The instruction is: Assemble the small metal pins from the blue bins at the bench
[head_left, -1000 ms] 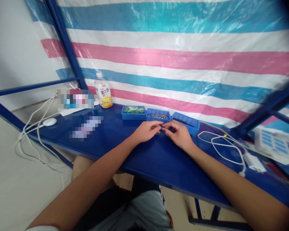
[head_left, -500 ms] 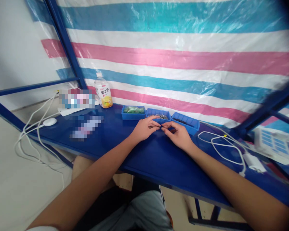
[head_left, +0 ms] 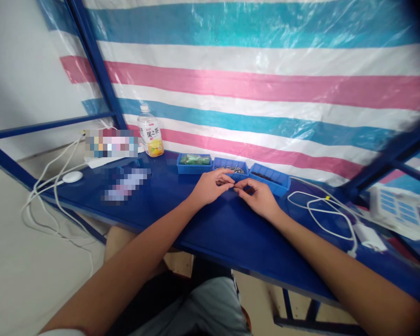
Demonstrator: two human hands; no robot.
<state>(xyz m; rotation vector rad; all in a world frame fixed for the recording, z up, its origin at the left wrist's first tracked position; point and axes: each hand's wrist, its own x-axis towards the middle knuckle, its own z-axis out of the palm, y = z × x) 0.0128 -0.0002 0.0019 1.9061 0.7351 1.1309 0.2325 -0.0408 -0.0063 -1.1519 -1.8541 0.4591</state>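
My left hand [head_left: 213,185] and my right hand [head_left: 255,193] meet fingertip to fingertip above the blue table [head_left: 227,233]. Both are closed in a pinch, and whatever sits between the fingertips is too small to name. Just behind them stand three blue bins in a row. The left bin [head_left: 194,170] has green packets [head_left: 195,160] in it. Small silver metal parts [head_left: 238,170] lie in the middle bin [head_left: 231,161], which my left fingers partly cover. The right bin [head_left: 282,183] holds small dark parts [head_left: 266,176].
A drink bottle [head_left: 152,137] stands at the back left near a white round object [head_left: 72,177] and loose white cables [head_left: 57,196]. On the right lie a white cable with an adapter [head_left: 370,237] and a white-and-blue panel [head_left: 399,210]. A striped sheet [head_left: 252,88] hangs behind.
My fingertips have shifted very slightly where they meet. Both hands stay in the same place, and the bins have not moved.
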